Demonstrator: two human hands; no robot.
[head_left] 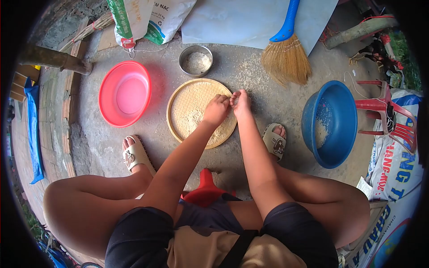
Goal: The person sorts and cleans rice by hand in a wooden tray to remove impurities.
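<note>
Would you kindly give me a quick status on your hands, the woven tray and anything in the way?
Left hand and right hand close together at right edge of woven tray, grip unclear. Pale grains on tray. Steel bowl just beyond, not blocking.

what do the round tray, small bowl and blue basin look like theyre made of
The round tray looks like woven bamboo or similar, matte, from its tan colour and fine texture. The small bowl is probably stainless steel, given its grey, shiny rim. The blue basin seems smooth plastic, with even colour and a soft sheen.
</note>
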